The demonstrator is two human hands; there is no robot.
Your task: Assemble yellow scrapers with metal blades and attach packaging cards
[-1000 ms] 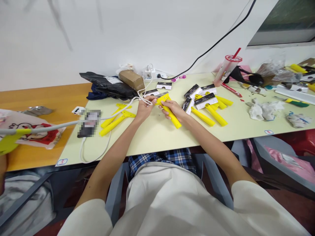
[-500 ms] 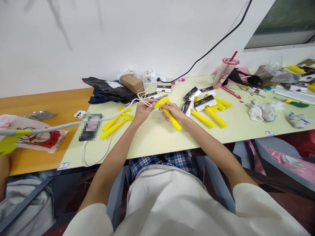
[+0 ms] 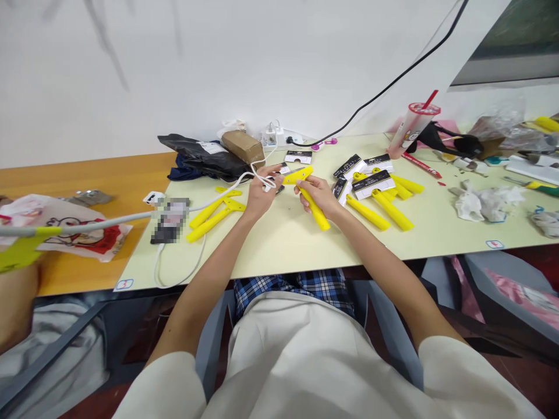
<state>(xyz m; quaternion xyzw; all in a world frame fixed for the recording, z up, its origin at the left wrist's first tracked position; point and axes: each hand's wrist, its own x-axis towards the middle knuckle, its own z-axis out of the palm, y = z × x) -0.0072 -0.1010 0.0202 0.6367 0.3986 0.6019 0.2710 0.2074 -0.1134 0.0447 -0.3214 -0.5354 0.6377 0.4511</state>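
My right hand [image 3: 318,195] is closed round the handle of a yellow scraper [image 3: 320,216], whose wide head points up and to the left. My left hand [image 3: 261,195] is beside the left end of that head, fingers curled; a small dark piece shows at its fingertips, too small to name. A white cable [image 3: 257,173] loops in front of this hand. Partly hidden behind its fingers is a black-and-white card [image 3: 285,169]. Two more yellow scrapers [image 3: 209,224] lie left of my left forearm. On the right are several yellow scrapers [image 3: 393,210] with black-and-white cards [image 3: 373,184].
Along the wall are a black plastic bag [image 3: 201,157], a brown box [image 3: 242,146] and a power strip [image 3: 273,137]. A phone [image 3: 170,220] lies at left, a drink cup [image 3: 413,131] stands at right. Another person's arm [image 3: 17,302] shows at far left.
The view has swung slightly left, so everything appears farther right. The scraper's head has come a little away from my left fingers; my right hand keeps its hold.
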